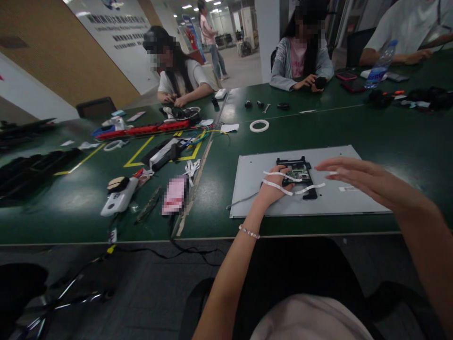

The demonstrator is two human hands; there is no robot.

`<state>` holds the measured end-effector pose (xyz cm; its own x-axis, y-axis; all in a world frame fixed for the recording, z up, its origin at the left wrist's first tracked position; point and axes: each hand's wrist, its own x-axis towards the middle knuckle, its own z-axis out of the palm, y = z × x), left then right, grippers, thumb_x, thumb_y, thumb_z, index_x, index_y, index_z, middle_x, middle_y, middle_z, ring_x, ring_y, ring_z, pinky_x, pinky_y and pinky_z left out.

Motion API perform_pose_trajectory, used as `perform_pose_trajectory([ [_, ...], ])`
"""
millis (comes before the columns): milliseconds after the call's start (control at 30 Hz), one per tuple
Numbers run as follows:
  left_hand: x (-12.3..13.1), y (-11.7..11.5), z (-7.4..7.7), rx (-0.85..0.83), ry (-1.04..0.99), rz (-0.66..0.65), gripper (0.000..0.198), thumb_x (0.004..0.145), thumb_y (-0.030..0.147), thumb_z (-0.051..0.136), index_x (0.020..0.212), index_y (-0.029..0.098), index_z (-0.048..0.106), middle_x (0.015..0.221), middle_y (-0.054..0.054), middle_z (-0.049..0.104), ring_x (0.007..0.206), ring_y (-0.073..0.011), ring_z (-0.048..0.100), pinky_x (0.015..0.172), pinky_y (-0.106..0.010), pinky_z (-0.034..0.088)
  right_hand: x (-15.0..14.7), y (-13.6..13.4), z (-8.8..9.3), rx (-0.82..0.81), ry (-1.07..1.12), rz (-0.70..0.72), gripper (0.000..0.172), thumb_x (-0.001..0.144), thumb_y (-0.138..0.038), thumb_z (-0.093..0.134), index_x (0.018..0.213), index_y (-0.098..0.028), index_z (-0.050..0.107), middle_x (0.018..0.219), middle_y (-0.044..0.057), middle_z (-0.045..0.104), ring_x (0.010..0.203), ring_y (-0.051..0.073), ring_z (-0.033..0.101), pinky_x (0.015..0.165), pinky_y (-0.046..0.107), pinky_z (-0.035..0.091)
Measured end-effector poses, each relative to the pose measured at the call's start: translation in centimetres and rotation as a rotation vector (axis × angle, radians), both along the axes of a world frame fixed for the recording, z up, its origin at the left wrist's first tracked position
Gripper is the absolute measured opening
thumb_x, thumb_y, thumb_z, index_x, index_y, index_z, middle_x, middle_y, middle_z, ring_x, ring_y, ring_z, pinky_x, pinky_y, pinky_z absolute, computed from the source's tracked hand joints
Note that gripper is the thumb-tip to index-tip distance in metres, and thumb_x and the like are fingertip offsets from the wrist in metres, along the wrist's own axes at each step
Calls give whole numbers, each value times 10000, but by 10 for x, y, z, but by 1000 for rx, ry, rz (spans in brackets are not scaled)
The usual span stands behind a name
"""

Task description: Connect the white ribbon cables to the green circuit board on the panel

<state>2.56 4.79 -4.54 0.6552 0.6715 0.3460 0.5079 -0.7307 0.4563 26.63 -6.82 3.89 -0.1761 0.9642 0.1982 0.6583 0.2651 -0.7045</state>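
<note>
A black plastic frame with a green circuit board (300, 171) lies on a flat pale metal panel (339, 163) in front of me. My left hand (274, 189) grips the frame's left side, its fingers bent over the edge. White tape strips (278, 185) lie across the back of this hand, and another strip (309, 188) crosses the frame's lower part. To the right of the frame, my right hand (364, 177) is raised above the panel. Its fingers are stretched out and hold nothing. A thin grey cable (244, 200) runs along the panel's left side.
A tape roll (259, 126) lies behind the panel on the green table (219, 222). To the left are a white device (119, 196), a pink-screened phone (175, 194) and loose wires. Several people sit across the table; a water bottle (381, 66) stands at the far right.
</note>
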Motion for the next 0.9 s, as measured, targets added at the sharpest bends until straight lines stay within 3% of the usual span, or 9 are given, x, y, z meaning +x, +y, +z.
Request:
perform_pose_trajectory([
  [100,1,1,0,17,19,2,531,759,261,685,1249,153,511,1261,-119,524,1179,-252,518,1032,-416,424,-1,39,-26,-100,95,6,512,874,-529,490,1322,-283,510,1329,56,515,1223,266,491,1027,475,440],
  [200,1,2,1,26,21,-1,510,762,274,682,1233,153,528,1260,-119,529,1166,-255,528,1032,-434,420,4,74,-57,-26,-57,70,619,835,-519,545,1385,-254,445,1405,64,434,1300,258,408,1115,469,336],
  [333,0,2,5,18,-8,-28,490,765,256,677,1221,147,534,1236,-116,560,1149,-235,544,1026,-399,428,8,92,-81,6,-188,139,735,817,-557,558,1452,-247,360,1510,68,267,1377,267,289,1147,458,275],
  [500,-1,3,8,-59,-43,-35,461,785,264,665,1213,152,534,1200,-106,603,1129,-216,568,1010,-380,443,12,95,-84,11,-184,167,847,751,-592,624,1472,-266,322,1504,64,271,1372,281,293,1144,452,277],
  [900,0,5,5,-108,-50,-41,433,774,250,683,1181,170,559,1160,-89,636,1073,-213,599,949,-391,481,16,90,-90,38,-84,135,791,746,-550,664,1432,-271,387,1478,64,304,1348,268,326,1136,438,291],
])
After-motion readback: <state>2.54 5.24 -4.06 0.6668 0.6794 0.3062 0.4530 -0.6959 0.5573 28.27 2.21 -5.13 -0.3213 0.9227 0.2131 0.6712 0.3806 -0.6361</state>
